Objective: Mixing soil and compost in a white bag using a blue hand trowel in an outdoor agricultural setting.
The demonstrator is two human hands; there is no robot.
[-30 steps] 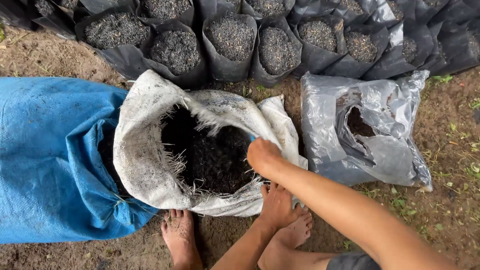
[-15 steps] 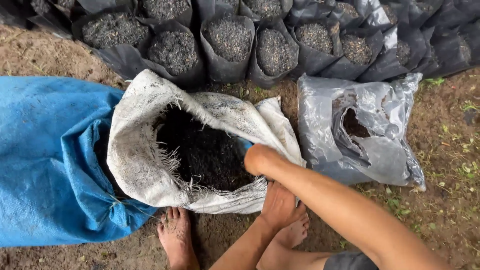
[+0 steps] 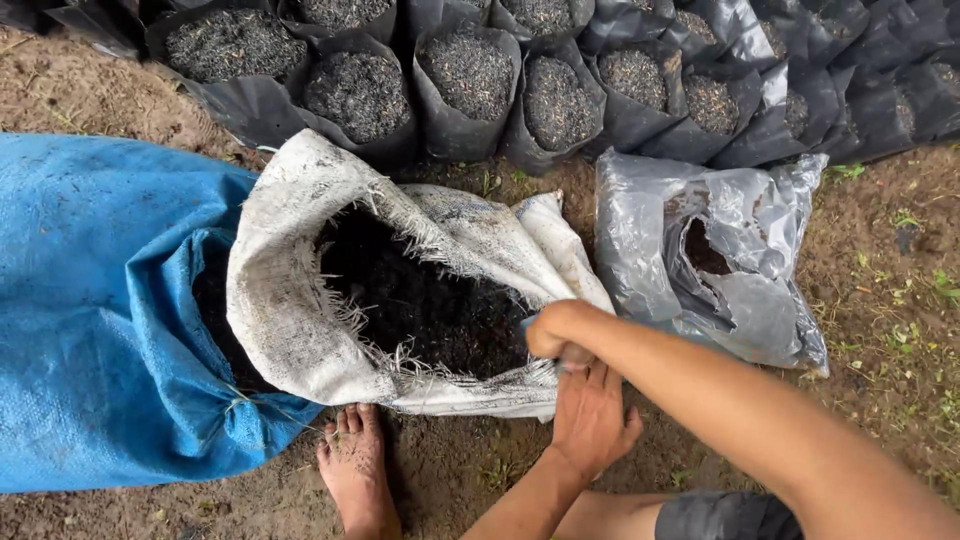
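A white woven sack [image 3: 290, 310] lies open on the ground, rim rolled back, full of dark soil [image 3: 420, 300]. My right hand [image 3: 558, 335] is a closed fist at the sack's near right rim. A small blue object [image 3: 526, 323] peeks out of the fist; most of it is hidden. My left hand [image 3: 592, 420] lies palm down just below it, fingers spread, their tips on the sack's lower edge. My bare foot [image 3: 355, 465] stands on the dirt beside the sack.
A large blue woven sack [image 3: 100, 320] lies at the left, partly around the white one. A crumpled grey plastic bag [image 3: 700, 260] with soil inside sits at the right. Several black nursery bags [image 3: 470, 80] filled with gritty mix line the far side.
My right fist has slid a little down and toward me along the sack's rim. My left hand stays under it. The view has shifted slightly.
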